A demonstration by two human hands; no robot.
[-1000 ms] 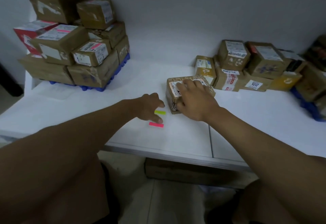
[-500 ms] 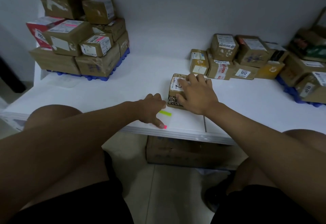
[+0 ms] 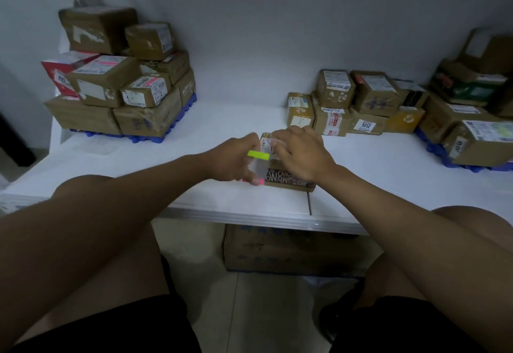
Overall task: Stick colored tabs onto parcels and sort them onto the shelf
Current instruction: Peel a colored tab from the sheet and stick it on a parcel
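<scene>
A small brown parcel (image 3: pixel 288 179) with dark patterned print lies near the front edge of the white table (image 3: pixel 222 136). My right hand (image 3: pixel 299 151) rests on top of it with fingers curled over its label. My left hand (image 3: pixel 236 159) holds a clear tab sheet lifted off the table beside the parcel's left side. A yellow-green tab strip (image 3: pixel 258 154) sits at the sheet's top and a pink tab strip (image 3: pixel 256 181) at its bottom by my fingertips.
Sorted parcels with pink tabs are stacked on a blue pallet (image 3: pixel 155 137) at the back left. A row of brown parcels (image 3: pixel 349 105) stands at the back right, with more on a blue pallet (image 3: pixel 455 158) far right. A large carton (image 3: pixel 286 250) lies under the table.
My left hand has picked the tab sheet up from the table and brought it to the parcel's left side. The right hand stays on the parcel.
</scene>
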